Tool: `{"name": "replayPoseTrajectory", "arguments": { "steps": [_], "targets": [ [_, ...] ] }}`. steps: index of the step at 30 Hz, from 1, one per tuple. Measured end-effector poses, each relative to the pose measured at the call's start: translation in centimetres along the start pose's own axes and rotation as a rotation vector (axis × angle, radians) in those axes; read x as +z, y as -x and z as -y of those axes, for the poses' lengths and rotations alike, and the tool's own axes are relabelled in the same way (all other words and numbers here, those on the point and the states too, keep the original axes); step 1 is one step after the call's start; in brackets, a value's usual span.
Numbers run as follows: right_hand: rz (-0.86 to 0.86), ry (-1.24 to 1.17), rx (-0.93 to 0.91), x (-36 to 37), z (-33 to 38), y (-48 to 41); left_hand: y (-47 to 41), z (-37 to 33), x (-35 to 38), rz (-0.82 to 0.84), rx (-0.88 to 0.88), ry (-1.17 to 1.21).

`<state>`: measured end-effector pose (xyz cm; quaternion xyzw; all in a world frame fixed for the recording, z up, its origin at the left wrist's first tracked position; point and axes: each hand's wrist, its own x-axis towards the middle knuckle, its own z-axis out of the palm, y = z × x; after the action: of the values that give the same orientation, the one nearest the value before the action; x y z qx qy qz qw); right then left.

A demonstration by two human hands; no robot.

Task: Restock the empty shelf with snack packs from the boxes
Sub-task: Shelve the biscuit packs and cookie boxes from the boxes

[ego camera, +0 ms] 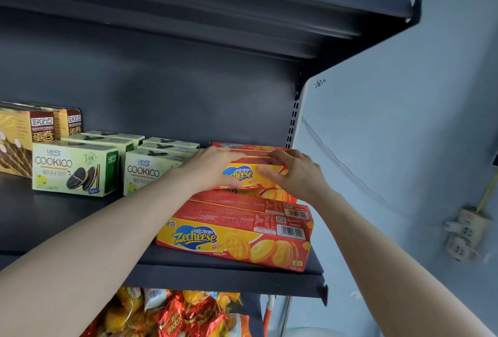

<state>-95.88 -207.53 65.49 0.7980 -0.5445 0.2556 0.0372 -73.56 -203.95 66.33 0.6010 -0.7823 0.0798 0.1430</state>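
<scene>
- Left hand (215, 167) grips the red-and-yellow Zecheese cardboard box (242, 174), frame centre.
- Right hand (295, 172) grips its other end.
- Matching boxes (231, 239) lie below, on the dark metal shelf (67, 223).

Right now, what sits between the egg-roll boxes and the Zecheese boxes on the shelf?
Two rows of green COOKICO boxes, running front to back. Shows in the head view.

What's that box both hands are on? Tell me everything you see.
The held Zecheese box is a long, flat cardboard carton, red with a yellow front showing a blue logo and biscuits. It sits on other Zecheese boxes near the shelf's right end; the left hand and right hand grip its ends.
</scene>
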Motion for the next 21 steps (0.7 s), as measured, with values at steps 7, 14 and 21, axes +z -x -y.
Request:
{"name": "replayPoseTrajectory", "arguments": {
  "steps": [7,14,21],
  "targets": [
    [0.176,-0.022,0.236,0.0,-1.4,-5.3,-2.2,2.3,-0.9,0.309,-0.238,0.17],
    [0.287,-0.043,0.179,0.4,-1.8,-8.2,-3.9,2.7,0.3,0.259,-0.082,0.255],
    [0.277,-0.04,0.163,0.3,-1.8,-9.0,-3.9,2.3,-0.6,0.259,-0.073,0.245]
  ]
}}
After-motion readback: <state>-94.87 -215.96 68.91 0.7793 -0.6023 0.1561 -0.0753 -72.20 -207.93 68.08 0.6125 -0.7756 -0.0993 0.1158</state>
